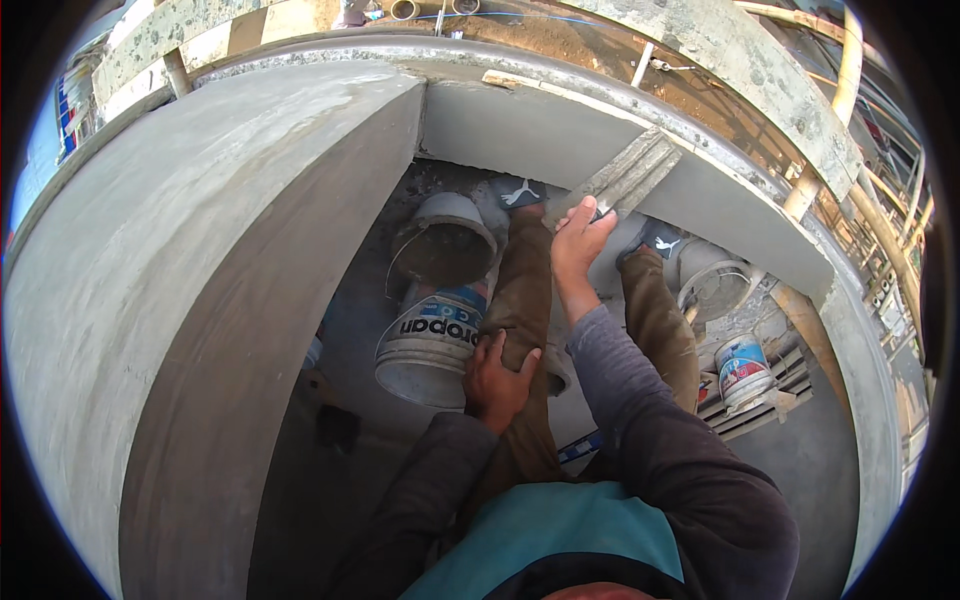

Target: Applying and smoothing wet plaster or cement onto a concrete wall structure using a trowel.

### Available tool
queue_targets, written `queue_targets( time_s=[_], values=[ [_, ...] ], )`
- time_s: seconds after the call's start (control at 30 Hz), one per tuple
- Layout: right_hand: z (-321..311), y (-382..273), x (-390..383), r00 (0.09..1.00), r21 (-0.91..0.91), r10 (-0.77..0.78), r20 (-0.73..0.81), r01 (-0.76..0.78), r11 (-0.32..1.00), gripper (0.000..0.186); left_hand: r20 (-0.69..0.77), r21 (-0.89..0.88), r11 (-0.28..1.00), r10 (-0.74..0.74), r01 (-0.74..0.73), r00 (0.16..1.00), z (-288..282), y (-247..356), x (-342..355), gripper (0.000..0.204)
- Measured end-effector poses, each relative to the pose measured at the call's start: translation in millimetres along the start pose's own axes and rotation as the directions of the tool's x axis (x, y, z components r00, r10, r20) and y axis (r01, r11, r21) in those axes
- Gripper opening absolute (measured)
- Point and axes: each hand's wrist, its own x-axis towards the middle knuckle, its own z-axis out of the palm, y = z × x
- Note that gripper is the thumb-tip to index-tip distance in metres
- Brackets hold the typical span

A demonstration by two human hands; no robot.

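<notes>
My right hand [581,243] is closed round the handle of a plastering trowel [638,172], a long grey tool caked with mortar. Its blade lies against the low, smooth grey wall [500,125] in front of me, with the far end close to the wall's top edge. My left hand [499,385] rests on my left knee, fingers spread, holding nothing. Just beyond it and to the left lies a white paint bucket [425,345] with a blue label. A grey bucket [445,240] with dark contents is right behind that one.
On the right are another mortar-stained bucket [722,285] and a small white pail [743,372] beside wooden slats [765,405]. A broad plastered wall [290,270] rises on my left. Past the front wall stand concrete rails [750,90] and bamboo poles [848,75].
</notes>
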Motion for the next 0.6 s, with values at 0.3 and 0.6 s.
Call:
queue_targets(
  time_s=[0.3,0.6],
  values=[
    [115,-26,-40,0.885,-0.11,-0.3,0.357,0.359,0.927,0.039,0.02,-0.009,0.999,0.041,-0.041,0.999,10,-7,-2,0.067],
    [-59,21,50,0.988,-0.099,-0.097,0.12,0.109,0.989,0.037,-0.069,0.048,0.999,0.018,-0.014,0.997,8,1,-2,0.065]
  ],
)
